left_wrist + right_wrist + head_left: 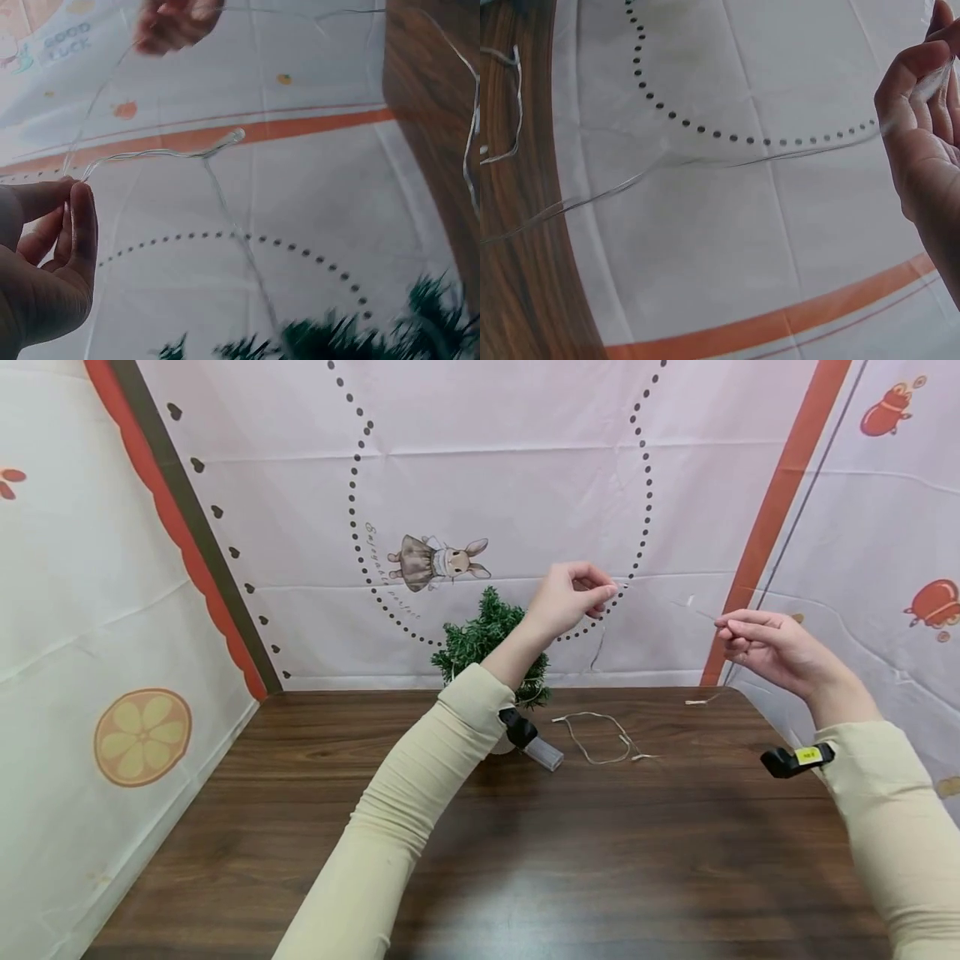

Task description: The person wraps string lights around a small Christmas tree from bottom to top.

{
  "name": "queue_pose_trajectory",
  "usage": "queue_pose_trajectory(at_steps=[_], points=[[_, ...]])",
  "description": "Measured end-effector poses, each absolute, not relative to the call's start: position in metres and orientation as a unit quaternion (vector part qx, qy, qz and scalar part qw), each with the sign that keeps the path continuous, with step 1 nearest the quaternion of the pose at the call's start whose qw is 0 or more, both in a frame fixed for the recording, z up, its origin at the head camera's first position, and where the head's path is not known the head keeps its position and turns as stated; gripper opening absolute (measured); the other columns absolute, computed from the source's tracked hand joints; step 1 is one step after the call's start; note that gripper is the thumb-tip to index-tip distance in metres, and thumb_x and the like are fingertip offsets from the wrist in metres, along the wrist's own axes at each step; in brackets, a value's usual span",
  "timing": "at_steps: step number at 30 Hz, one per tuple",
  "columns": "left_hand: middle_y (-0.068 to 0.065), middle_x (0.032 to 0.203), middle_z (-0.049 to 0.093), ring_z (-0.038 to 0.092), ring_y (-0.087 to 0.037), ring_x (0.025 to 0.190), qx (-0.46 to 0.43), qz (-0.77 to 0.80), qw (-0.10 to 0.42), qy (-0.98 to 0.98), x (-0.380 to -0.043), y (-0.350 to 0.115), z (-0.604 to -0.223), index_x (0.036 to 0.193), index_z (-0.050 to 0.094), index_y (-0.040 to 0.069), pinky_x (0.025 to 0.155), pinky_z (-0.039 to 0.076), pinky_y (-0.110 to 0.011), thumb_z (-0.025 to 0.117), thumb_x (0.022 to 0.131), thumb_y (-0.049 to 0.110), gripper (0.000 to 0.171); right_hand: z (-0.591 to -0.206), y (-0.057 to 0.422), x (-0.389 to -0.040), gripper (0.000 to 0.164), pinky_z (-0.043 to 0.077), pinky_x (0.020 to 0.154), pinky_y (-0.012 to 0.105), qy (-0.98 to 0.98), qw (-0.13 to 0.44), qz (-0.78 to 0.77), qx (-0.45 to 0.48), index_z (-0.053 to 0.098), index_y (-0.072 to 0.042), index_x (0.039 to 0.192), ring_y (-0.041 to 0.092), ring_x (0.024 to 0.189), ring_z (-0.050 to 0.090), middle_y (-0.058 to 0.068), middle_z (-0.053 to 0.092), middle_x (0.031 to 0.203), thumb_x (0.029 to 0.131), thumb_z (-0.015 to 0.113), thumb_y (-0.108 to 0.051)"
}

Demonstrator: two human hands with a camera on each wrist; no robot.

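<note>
Wire [154, 152] runs between our left hand [572, 599] and right hand [776, 650], both pinching it. We see a small tree [480, 633] on the table [600, 868].

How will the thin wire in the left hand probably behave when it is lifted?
The thin wire will probably be floppy, because it hangs in a bend below the left hand. It may be light, being so slender. It could snag on the small tree, which looks bristly.

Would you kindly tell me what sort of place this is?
Probably a makeshift tabletop recording corner: printed sheets line three sides of a brown table, and a black device sits at each wrist.
</note>
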State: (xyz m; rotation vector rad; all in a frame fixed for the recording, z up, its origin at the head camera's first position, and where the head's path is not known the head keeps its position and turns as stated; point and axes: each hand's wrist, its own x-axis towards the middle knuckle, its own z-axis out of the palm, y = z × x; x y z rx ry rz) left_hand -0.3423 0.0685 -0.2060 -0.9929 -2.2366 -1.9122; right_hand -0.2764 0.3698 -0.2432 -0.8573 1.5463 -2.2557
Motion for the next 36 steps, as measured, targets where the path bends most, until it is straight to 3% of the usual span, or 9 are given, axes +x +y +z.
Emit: queue_pose_trajectory(at_steps=[11, 20, 25, 36], points=[[-0.012, 0.088, 0.06, 0.069, -0.024, 0.076, -0.288, -0.635, 0.021, -0.717, -0.356, 0.041, -0.19, 0.094, 0.06, -0.002, 0.072, 0.058, -0.024, 0.061, 0.091, 0.004, 0.007, -0.262, 0.402, -0.269, 0.044, 0.054, 0.077, 0.026, 0.528, 0.16, -0.778, -0.301, 0.063, 0.008, 0.109, 0.016, 0.086, 0.064, 0.011, 0.067, 0.097, 0.101, 0.02, 0.006], [-0.01, 0.079, 0.062, 0.068, -0.019, 0.069, -0.274, -0.655, 0.035, -0.703, -0.369, 0.023, -0.191, 0.085, 0.058, 0.002, 0.073, 0.059, -0.027, 0.06, 0.09, 0.0, 0.006, -0.271, 0.417, -0.265, 0.049, 0.053, 0.081, 0.028, 0.493, 0.185, -0.788, -0.32, 0.061, 0.01, 0.111, 0.017, 0.089, 0.064, 0.014, 0.067, 0.1, 0.1, 0.013, 0.004], [-0.013, 0.083, 0.065, 0.07, -0.018, 0.07, -0.263, -0.648, 0.028, -0.714, -0.37, 0.016, -0.189, 0.085, 0.058, 0.003, 0.075, 0.058, -0.026, 0.06, 0.091, 0.001, 0.007, -0.27, 0.424, -0.26, 0.051, 0.054, 0.085, 0.028, 0.491, 0.2, -0.782, -0.328, 0.06, 0.011, 0.115, 0.019, 0.095, 0.066, 0.015, 0.068, 0.105, 0.1, 0.011, 0.004], [-0.01, 0.086, 0.065, 0.071, -0.026, 0.082, -0.268, -0.647, 0.008, -0.713, -0.371, 0.013, -0.181, 0.087, 0.057, 0.004, 0.079, 0.057, -0.025, 0.059, 0.092, 0.004, 0.005, -0.27, 0.429, -0.257, 0.049, 0.054, 0.075, 0.022, 0.571, 0.213, -0.737, -0.294, 0.063, 0.003, 0.115, 0.012, 0.085, 0.063, 0.008, 0.07, 0.103, 0.101, 0.016, 0.006]])
